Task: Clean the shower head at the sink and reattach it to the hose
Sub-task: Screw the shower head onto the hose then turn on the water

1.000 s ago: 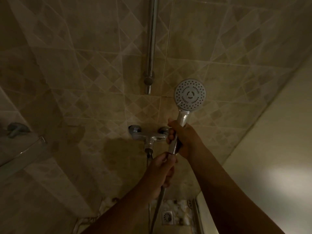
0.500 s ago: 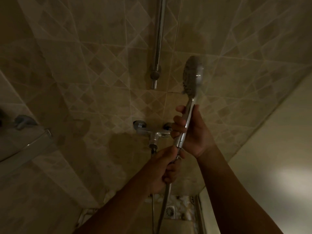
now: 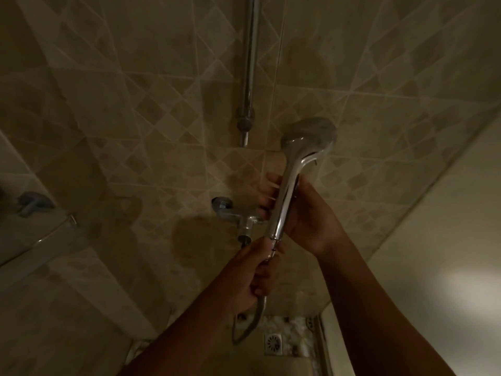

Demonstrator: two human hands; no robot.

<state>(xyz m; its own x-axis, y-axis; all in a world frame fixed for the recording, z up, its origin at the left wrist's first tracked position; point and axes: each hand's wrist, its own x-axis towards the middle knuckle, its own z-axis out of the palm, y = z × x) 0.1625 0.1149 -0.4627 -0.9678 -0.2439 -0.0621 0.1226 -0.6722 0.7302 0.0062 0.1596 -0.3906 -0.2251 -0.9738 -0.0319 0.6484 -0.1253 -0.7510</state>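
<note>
A chrome shower head (image 3: 306,142) stands upright in front of the tiled wall, its back turned to me and its spray face hidden. My right hand (image 3: 303,213) grips its handle from the right, fingers curled round the far side. Just below, my left hand (image 3: 249,275) grips the hose (image 3: 257,316) at its end nut, right where it meets the handle's base. The hose hangs down in a loop from my left hand.
The chrome mixer tap (image 3: 233,213) sits on the wall just left of my hands. A vertical riser rail (image 3: 250,63) runs up the wall above it. A floor drain (image 3: 273,342) lies below. A glass panel (image 3: 27,240) stands at the left, a pale wall at the right.
The shower head has been turned about its handle: its spray face pointed at me, then sideways, and now faces away. My left hand stays on the hose end.
</note>
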